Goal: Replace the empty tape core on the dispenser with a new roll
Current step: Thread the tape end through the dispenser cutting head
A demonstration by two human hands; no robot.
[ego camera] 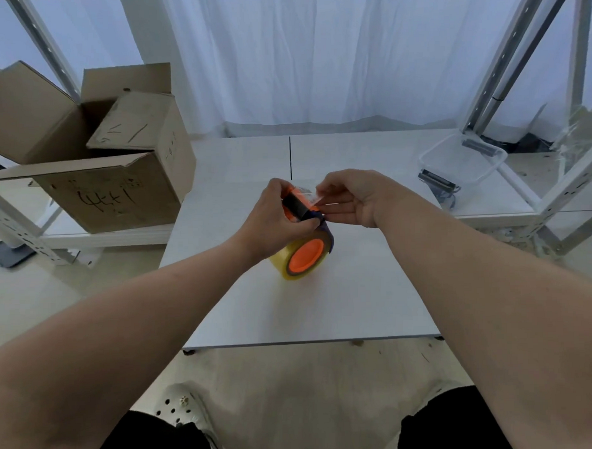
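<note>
An orange and dark blue tape dispenser (299,207) stands on the low white table (324,307), near its middle. A yellowish clear tape roll (285,258) sits on the dispenser's orange hub (305,256). My left hand (274,221) grips the dispenser's upper part from the left. My right hand (350,199) pinches the loose clear tape end (308,195) at the dispenser's top, thumb and forefinger closed on it. The dispenser's handle is partly hidden by my left hand.
An open cardboard box (94,157) stands at the left on a low shelf. A clear plastic tub (463,164) with dark metal parts sits at the right beside white metal racking (503,59). White curtains hang behind. My knees and a white shoe (183,409) are below the table edge.
</note>
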